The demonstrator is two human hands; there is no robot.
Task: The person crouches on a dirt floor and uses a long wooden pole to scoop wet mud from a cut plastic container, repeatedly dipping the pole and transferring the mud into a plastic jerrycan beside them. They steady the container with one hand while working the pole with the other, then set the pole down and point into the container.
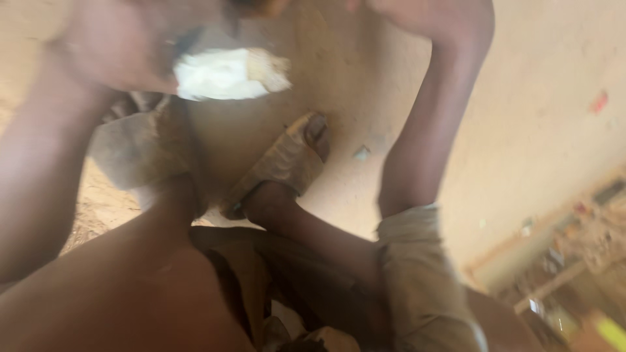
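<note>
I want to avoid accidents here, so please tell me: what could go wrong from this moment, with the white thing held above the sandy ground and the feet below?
1. The left hand grips a white wad, maybe cloth or paper, only by one end; it might slip onto the sandy ground.
2. A sandalled foot sits right below, so anything dropped could land on it.
3. The view is blurred, and the right hand is out of frame, so control seems uncertain.

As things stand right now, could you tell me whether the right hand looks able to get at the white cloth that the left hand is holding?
Probably yes. The white cloth sticks out of the left hand, and nothing sits between it and the right arm; the right hand itself is out of view.
</note>
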